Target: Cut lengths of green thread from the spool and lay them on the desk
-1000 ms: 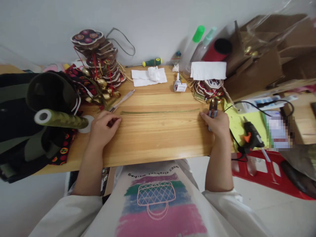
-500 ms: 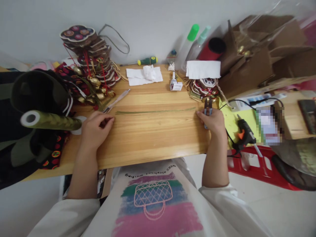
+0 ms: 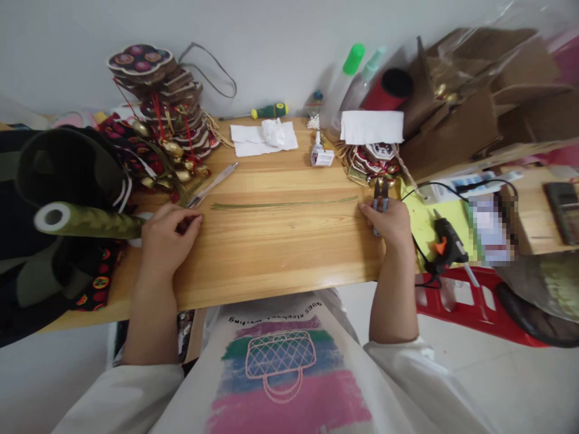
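A thin green cord (image 3: 284,205) lies straight across the wooden table between my hands. My left hand (image 3: 167,238) rests beyond the cord's left end, apart from it, fingers curled in and thumb close to the index finger. Nothing shows in it. Close to its knuckles lies a pen (image 3: 215,182). At the cord's right end, my right hand (image 3: 389,222) is closed around a pair of cutting snips (image 3: 381,191), its thumb across the grey-blue handles. The short blades point away from me, slightly apart.
Left stand stacked ornaments with bells (image 3: 167,102) and a green ribbon roll (image 3: 90,220). Along the back are a screwdriver (image 3: 270,111), tissue (image 3: 262,138) and a small glue bottle (image 3: 321,155). Right are cardboard boxes (image 3: 456,132) and a glue gun (image 3: 447,241).
My left hand has shifted slightly left, away from the cord's end. My right hand, the snips and the cord stay in place.
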The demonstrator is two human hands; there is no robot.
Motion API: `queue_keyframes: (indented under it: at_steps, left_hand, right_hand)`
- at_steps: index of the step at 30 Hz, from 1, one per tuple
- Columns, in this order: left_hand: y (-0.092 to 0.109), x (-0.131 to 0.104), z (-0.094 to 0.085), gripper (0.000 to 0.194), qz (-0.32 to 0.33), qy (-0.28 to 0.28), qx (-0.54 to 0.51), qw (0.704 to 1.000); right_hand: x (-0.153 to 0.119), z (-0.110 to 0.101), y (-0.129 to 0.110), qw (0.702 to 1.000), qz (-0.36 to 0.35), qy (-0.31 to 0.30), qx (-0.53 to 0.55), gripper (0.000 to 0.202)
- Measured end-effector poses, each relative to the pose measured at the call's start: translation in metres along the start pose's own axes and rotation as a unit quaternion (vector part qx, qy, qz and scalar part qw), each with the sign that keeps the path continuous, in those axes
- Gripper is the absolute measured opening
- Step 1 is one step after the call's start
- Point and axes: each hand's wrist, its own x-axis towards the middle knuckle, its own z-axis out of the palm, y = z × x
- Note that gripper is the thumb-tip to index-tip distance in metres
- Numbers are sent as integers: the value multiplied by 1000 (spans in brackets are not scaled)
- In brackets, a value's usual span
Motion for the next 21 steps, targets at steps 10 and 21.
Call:
queue_keyframes:
  at_steps: [10,21]
  left_hand:
    - [4,0,-2,25,-4,-20,-10,1000]
    - [1,1,0,22,12,-1,-13,1000]
  right_hand:
    - [-1,0,-2,1000,16,3,2,23]
    - [3,9,14,997,-6,54,48,35]
